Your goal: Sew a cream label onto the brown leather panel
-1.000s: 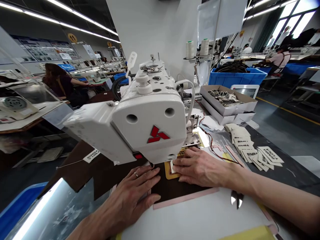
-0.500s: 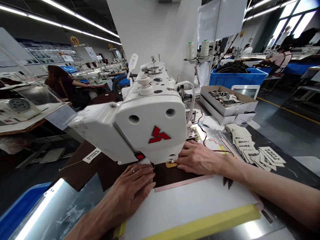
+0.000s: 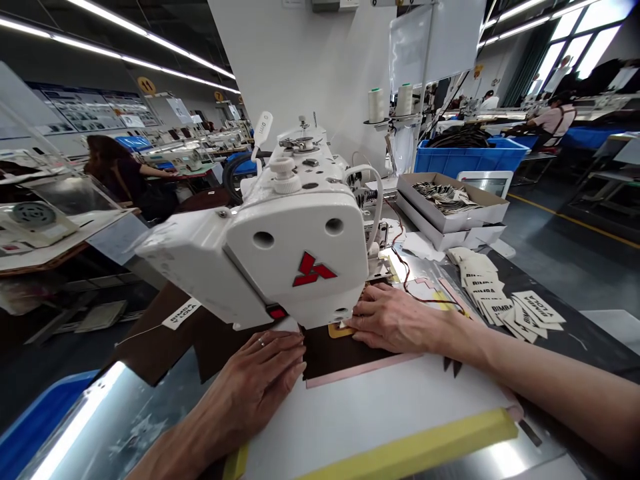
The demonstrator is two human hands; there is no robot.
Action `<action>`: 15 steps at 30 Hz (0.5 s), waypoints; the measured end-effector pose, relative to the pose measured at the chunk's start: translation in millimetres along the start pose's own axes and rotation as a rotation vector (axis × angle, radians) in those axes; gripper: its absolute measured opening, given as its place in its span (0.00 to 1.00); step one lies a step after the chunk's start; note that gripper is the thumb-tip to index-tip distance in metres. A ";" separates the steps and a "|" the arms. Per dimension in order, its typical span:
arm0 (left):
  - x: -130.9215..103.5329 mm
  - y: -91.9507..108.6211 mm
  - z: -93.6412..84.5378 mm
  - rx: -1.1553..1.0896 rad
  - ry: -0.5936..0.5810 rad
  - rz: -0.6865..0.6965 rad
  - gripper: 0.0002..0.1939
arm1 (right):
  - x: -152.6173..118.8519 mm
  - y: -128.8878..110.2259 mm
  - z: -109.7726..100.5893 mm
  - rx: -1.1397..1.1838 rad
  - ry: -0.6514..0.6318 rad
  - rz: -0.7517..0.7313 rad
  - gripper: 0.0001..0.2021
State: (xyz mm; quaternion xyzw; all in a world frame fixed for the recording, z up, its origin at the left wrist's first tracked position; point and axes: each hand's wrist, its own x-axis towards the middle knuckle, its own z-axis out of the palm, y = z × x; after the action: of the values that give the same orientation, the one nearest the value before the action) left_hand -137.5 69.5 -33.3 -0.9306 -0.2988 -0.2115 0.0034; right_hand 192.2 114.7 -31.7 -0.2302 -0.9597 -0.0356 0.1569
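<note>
A white sewing machine [image 3: 295,253] with a red three-diamond badge fills the middle of the view. Beneath its head lies dark brown fabric [image 3: 327,357]. My left hand [image 3: 263,370], a ring on one finger, rests flat on this fabric left of the machine head, fingers stretched out. On the other side, my right hand [image 3: 393,317] lies with extended fingers on the fabric, close to a small orange-yellow piece [image 3: 340,331]. The needle is hidden behind the head. A white board [image 3: 400,407] with pink and yellow tape edges lies in front.
Fabric labels [image 3: 493,293] lie spread at the right, beyond a brown-red cord [image 3: 407,273]. A cardboard box [image 3: 450,200] holds more labels, with a blue crate [image 3: 470,157] behind it. Thread cones [image 3: 376,105] stand at the back. A labelled brown piece [image 3: 160,333] hangs at left.
The whole view has shifted slightly. Both hands keep almost the same places on the fabric, and slightly more of the orange-yellow piece shows.
</note>
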 end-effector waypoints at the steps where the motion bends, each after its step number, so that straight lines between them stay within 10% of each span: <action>1: -0.1 0.3 -0.3 0.000 -0.008 -0.004 0.13 | -0.9 0.1 0.6 0.005 0.000 0.001 0.13; 15: -9.9 16.5 -4.4 0.052 -0.039 -0.006 0.15 | -46.0 -21.5 -15.7 0.043 -0.007 0.123 0.16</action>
State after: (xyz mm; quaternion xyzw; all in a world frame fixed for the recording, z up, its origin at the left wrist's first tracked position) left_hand -137.3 49.8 -31.2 -0.9332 -0.3070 -0.1857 0.0210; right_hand 225.8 73.4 -31.4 -0.2855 -0.9449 -0.0045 0.1603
